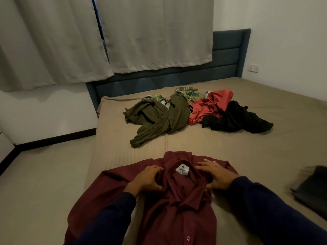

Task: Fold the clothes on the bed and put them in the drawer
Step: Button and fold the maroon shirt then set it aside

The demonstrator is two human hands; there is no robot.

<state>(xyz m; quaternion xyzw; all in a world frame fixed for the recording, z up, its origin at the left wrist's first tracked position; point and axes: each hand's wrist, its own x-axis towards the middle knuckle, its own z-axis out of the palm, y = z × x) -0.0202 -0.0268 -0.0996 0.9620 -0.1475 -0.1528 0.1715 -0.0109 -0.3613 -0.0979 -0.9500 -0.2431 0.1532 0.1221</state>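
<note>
A maroon button shirt point(178, 214) lies spread on the near part of the bed point(265, 152), collar away from me, white label showing. My left hand point(148, 179) pinches the fabric just left of the collar. My right hand point(215, 174) lies on the cloth right of the collar, fingers spread, thumb tucked under a fold. Farther up the bed sits a loose heap: an olive green garment point(159, 117), a green plaid shirt point(189, 94), a red garment point(208, 106) and a black garment point(237, 119). No drawer is in view.
A dark folded item point(313, 190) rests at the bed's right edge, blurred. A dark blue headboard point(228, 50) stands at the far end under grey curtains point(88, 36). Bare floor point(39, 183) runs along the bed's left side. A wall socket point(254, 68) is at right.
</note>
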